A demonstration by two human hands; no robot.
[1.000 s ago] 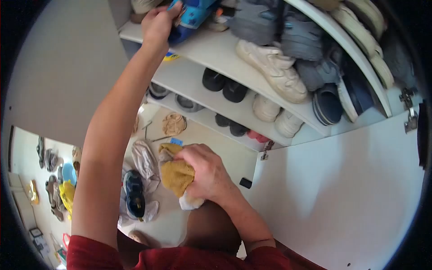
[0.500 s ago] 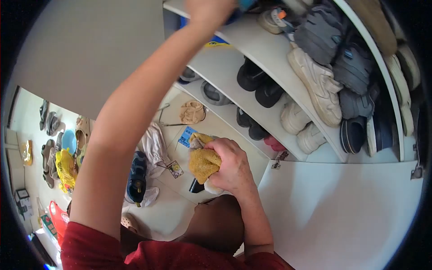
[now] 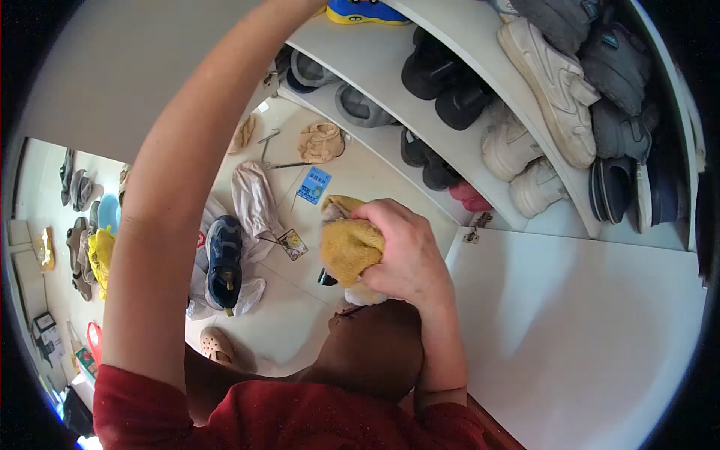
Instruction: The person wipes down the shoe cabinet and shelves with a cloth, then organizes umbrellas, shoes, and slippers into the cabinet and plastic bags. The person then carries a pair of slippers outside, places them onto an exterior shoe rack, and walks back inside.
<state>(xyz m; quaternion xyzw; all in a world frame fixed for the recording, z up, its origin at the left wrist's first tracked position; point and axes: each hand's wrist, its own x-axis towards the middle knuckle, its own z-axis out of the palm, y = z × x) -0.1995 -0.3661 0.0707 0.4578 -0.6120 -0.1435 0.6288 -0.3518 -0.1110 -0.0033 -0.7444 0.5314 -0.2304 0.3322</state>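
Note:
My right hand (image 3: 411, 251) is closed round a bunched yellow cloth (image 3: 351, 249) above my bent knee. A fluffy white piece (image 3: 365, 294) shows just below the cloth; whether it is part of the same bundle I cannot tell. My left arm (image 3: 172, 165) reaches up past the top edge of the head view, so the left hand and anything in it are hidden. Close to where that arm leaves the view, a blue and yellow shoe (image 3: 367, 11) sits on a shelf of the white shoe cabinet (image 3: 360, 71).
Black shoes (image 3: 442, 79), white sneakers (image 3: 551, 90) and grey shoes fill the shelves at right. An opened cabinet door (image 3: 577, 315) spreads at lower right. On the floor lie a dark blue sneaker (image 3: 224, 259), a blue card (image 3: 313, 184), a beige cloth (image 3: 321, 142) and a clog (image 3: 216, 343).
My left hand has passed out of view at the top. The shelves now appear higher and further right as the view shifts. My right hand keeps hold of the yellow cloth.

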